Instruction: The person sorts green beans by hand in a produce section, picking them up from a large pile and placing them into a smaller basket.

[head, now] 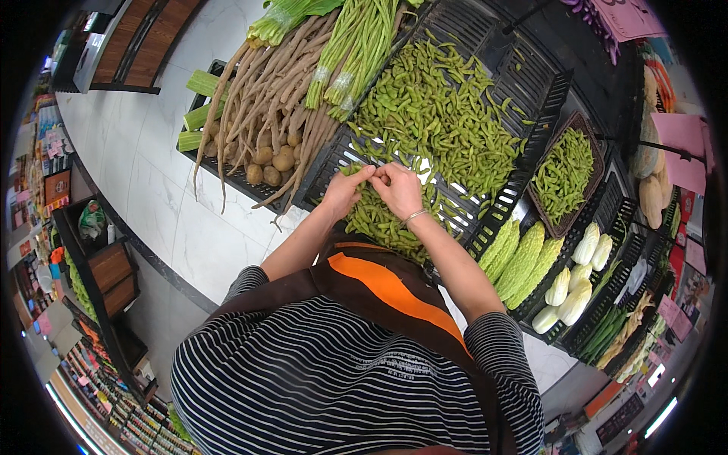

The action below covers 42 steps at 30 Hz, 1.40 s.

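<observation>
Green soybean pods [438, 114] lie spread over a black slatted plastic crate [335, 153] before me. A nearer heap of pods [381, 219] sits by my apron, under my wrists. My left hand [346, 190] and my right hand [397, 187] meet above this heap, thumbs and fingertips pinched close together. A small green pod shows beside my left fingers; whether either hand grips a pod is too small to tell. My right wrist wears a bangle. To the right, a brown woven basket [594, 153] holds more pods.
Left of the crate are long brown roots [273, 85], potatoes [282, 159] and bundled yardlong beans [352, 57]. Bitter melons [520, 264] and small pale cabbages [575, 301] lie in crates at the right. Pink sign cards [679, 151] stand on rods beyond the basket.
</observation>
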Each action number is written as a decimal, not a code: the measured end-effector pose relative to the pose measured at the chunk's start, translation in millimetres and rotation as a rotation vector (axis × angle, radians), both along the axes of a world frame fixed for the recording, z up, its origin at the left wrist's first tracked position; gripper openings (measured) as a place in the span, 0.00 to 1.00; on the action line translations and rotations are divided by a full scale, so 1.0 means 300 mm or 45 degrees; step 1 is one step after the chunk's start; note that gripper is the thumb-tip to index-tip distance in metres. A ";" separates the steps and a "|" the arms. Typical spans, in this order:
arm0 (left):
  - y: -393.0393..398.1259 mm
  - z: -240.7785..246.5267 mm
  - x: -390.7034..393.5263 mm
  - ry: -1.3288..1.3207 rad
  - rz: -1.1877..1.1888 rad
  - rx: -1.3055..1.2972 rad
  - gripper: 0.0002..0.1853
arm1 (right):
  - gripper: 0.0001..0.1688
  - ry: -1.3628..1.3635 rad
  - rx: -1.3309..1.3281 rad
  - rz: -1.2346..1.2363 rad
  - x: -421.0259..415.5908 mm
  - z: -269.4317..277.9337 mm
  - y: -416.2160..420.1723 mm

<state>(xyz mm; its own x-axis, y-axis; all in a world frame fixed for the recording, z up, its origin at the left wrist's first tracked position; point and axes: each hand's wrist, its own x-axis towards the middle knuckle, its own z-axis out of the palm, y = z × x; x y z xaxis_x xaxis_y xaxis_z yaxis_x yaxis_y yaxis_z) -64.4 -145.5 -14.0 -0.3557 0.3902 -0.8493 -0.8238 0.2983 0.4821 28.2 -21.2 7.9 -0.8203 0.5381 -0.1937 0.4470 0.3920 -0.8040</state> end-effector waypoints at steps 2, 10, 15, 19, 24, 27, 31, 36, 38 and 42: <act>-0.021 -0.015 0.000 0.016 -0.021 -0.026 0.38 | 0.08 0.083 -0.327 -0.038 0.040 -0.070 0.015; -0.052 0.031 -0.010 -0.029 -0.058 -0.012 0.23 | 0.11 -0.033 0.416 -0.018 -0.071 -0.125 0.044; -0.039 0.041 -0.039 -0.067 -0.149 0.072 0.24 | 0.09 -0.036 0.175 -0.106 -0.065 -0.182 0.077; -0.010 0.048 -0.029 -0.003 -0.105 -0.003 0.25 | 0.14 -0.195 -0.367 -0.267 -0.017 -0.173 0.102; 0.007 0.049 -0.034 -0.012 -0.202 0.038 0.22 | 0.17 -0.047 -0.870 -0.358 0.046 -0.235 0.116; 0.004 0.064 -0.034 -0.003 -0.161 0.004 0.21 | 0.17 -0.141 -1.314 -0.399 0.064 -0.166 0.127; -0.001 0.013 -0.036 0.046 -0.130 -0.105 0.20 | 0.16 -0.123 -1.577 -0.400 0.090 -0.137 0.126; 0.014 0.022 -0.035 0.113 -0.344 -0.003 0.21 | 0.13 -0.114 -1.466 -0.367 0.100 -0.118 0.113; 0.034 0.048 -0.012 0.267 -0.376 -0.028 0.18 | 0.12 -0.128 -1.240 -0.302 0.087 -0.106 0.088; 0.043 0.064 0.000 0.423 -0.493 -0.104 0.25 | 0.13 -0.059 -0.831 -0.209 0.098 -0.143 0.040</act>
